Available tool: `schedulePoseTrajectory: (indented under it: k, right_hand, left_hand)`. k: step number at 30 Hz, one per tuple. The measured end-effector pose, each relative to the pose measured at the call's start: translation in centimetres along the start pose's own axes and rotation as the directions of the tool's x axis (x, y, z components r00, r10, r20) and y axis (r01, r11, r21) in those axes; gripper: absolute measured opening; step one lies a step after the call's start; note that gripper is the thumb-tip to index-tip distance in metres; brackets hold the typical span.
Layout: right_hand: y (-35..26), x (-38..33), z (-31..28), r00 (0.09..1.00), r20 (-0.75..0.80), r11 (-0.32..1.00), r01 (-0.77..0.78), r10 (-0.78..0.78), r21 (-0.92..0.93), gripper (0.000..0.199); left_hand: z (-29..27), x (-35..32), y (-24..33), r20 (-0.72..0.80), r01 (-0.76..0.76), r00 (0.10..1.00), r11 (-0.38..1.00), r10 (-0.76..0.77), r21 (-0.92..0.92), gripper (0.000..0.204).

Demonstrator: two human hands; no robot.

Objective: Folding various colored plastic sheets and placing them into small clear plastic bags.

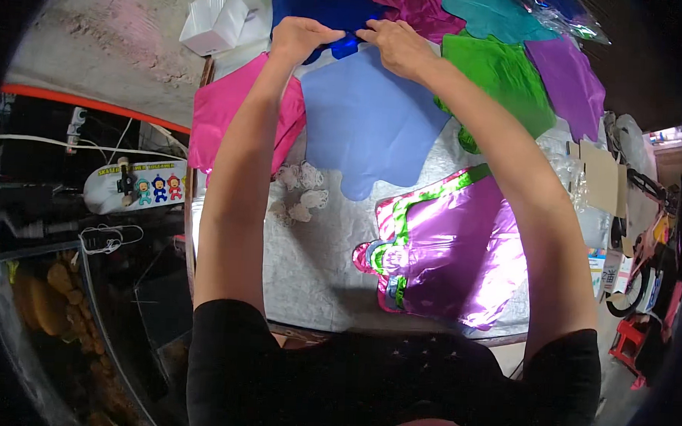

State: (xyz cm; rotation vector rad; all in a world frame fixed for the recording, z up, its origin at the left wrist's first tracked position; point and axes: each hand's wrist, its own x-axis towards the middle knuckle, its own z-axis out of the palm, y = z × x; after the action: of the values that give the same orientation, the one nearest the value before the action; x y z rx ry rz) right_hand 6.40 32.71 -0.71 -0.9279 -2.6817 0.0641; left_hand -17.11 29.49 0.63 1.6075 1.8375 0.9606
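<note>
Head view, top ctr: short tab (346, 49) of dark-blue shiny foil sheet (319, 6) lies btwn L hand (298, 40) & R hand (401, 48), both equally near; fingertips seem pinching foil.

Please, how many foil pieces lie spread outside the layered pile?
7: dark blue piece, magenta piece and teal piece farthest; green piece and purple piece right; light blue piece centre; pink piece left. More may hide underneath.
</note>
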Motion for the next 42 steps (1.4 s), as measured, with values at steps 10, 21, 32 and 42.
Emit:
schedulePoseTrajectory:
  k: [10, 21, 32, 42]
  right_hand:
    - [-1.7, -0.2, -1.2, 0.991, -0.09, 0.987, -0.108, 0.097, -0.116, 0.056]
    - [-2.6, -0.6, -0.4, 0.972, -0.236, 0.978, -0.057, 0.008, -0.201, 0.042]
    - [-2.3, 2.1, 0.3, 0.964, 0.015, 0.959, -0.261, 0.265, -0.114, 0.046]
    - [-2.6, 3.5, -1.2, 0.949, 0.14, 0.959, -0.282, 0.282, -0.019, 0.048]
  left_hand:
    - [0.9, 1.1, -0.7, 0.031, 0.066, 0.998, 0.983, -0.062, -0.17, 0.026]
    - [0.5, 1.1, -0.7, -0.183, 0.122, 0.965, 0.937, -0.189, -0.327, 0.033]
    - [-1.6, 1.7, 5.3, -0.251, -0.165, 0.952, 0.985, 0.175, 0.059, 0.036]
    - [-25.7, 6.1, 7.6, -0.779, -0.214, 0.555, 0.955, 0.292, 0.205, 0.04]
